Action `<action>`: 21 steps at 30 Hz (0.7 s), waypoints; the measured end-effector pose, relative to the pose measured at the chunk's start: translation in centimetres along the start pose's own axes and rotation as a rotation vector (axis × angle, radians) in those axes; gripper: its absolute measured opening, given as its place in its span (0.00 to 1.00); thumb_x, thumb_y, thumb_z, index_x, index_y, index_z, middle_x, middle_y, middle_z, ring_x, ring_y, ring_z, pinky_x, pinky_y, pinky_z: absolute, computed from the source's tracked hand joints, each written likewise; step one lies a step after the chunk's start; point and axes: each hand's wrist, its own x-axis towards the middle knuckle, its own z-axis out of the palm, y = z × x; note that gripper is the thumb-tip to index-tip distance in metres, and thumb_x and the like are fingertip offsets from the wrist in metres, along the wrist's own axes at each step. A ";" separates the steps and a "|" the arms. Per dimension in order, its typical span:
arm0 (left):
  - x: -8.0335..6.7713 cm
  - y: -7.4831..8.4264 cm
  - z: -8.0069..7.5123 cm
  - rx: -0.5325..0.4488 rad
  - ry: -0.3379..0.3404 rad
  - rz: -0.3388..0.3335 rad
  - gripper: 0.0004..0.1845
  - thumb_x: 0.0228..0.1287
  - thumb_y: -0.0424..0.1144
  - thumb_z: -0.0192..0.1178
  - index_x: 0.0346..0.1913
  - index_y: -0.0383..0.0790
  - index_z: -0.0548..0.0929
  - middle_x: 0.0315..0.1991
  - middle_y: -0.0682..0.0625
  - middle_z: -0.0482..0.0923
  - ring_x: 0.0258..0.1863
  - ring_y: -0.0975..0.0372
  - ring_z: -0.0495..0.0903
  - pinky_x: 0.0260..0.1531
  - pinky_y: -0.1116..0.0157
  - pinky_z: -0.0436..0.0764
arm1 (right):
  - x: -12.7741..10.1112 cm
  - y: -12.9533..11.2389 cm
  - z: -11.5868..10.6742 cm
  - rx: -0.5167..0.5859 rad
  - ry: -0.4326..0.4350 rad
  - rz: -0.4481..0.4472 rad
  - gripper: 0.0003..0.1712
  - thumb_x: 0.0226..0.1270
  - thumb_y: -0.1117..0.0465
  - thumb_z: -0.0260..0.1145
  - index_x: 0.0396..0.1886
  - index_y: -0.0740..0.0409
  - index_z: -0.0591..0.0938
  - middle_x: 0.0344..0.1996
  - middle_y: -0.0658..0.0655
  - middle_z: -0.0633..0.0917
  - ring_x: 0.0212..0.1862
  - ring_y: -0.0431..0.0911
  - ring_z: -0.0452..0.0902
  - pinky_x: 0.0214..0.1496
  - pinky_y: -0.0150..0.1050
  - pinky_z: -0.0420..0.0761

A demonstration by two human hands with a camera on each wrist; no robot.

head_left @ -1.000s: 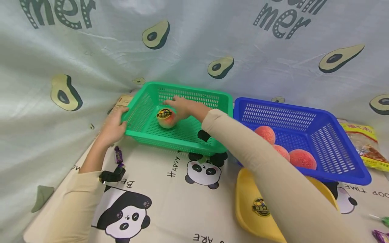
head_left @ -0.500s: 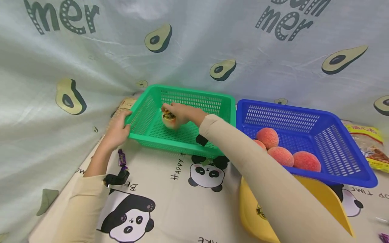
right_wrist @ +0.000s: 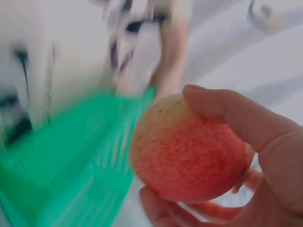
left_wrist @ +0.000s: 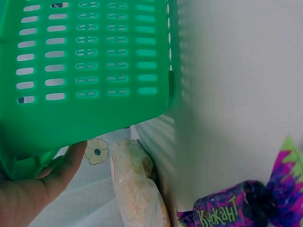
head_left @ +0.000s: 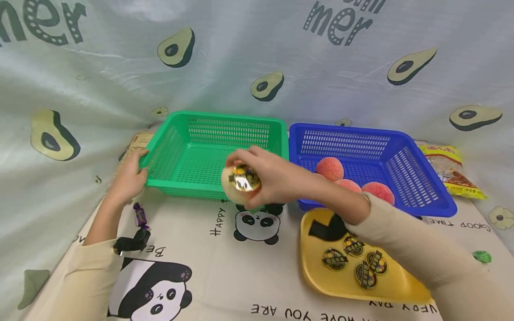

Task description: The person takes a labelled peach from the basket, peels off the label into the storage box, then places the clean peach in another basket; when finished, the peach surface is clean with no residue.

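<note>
Head view: right hand [head_left: 277, 178] curls round a stickered peach [head_left: 240, 183], held above the front rim of the green basket [head_left: 176, 156]. Left hand [head_left: 127, 180] grips that basket's left corner.
Left wrist: thumb [left_wrist: 66, 163] under the basket rim, candy [left_wrist: 232, 208] nearby.
Right wrist: fingers [right_wrist: 236, 118] wrap the peach; probably light, smooth, bruisable, so best cupped round its middle.

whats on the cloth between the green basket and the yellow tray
In the head view, a printed panda face on the cloth lies between the green plastic basket and the yellow plastic tray. The right hand holds a stickered peach above that stretch.
</note>
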 end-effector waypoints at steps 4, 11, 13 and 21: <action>0.0 -0.2 0.0 0.022 0.012 0.005 0.27 0.69 0.23 0.37 0.69 0.21 0.48 0.65 0.20 0.47 0.63 0.30 0.50 0.58 0.34 0.52 | -5.5 -1.1 4.0 0.033 -0.051 0.022 0.42 0.39 0.60 0.80 0.57 0.47 0.71 0.49 0.53 0.72 0.49 0.44 0.70 0.48 0.37 0.77; 0.0 0.0 0.2 0.070 0.068 -0.018 0.26 0.68 0.24 0.38 0.68 0.21 0.53 0.65 0.22 0.51 0.62 0.31 0.53 0.58 0.35 0.55 | -9.3 0.6 10.7 0.051 -0.069 0.142 0.41 0.38 0.62 0.79 0.56 0.46 0.72 0.46 0.50 0.71 0.47 0.42 0.68 0.49 0.34 0.75; -0.2 0.2 0.3 0.119 0.094 -0.023 0.25 0.69 0.25 0.39 0.67 0.20 0.54 0.64 0.21 0.52 0.62 0.30 0.52 0.57 0.34 0.54 | -9.3 1.0 11.7 0.038 -0.051 0.159 0.40 0.40 0.63 0.78 0.57 0.46 0.72 0.47 0.51 0.71 0.48 0.43 0.67 0.48 0.35 0.76; -5.1 6.7 2.1 0.298 0.306 0.348 0.22 0.58 0.24 0.61 0.56 0.21 0.71 0.61 0.28 0.63 0.59 0.37 0.58 0.55 0.39 0.61 | -9.2 1.4 12.4 -0.031 -0.046 0.173 0.44 0.47 0.58 0.77 0.65 0.46 0.67 0.55 0.52 0.72 0.55 0.45 0.68 0.54 0.41 0.76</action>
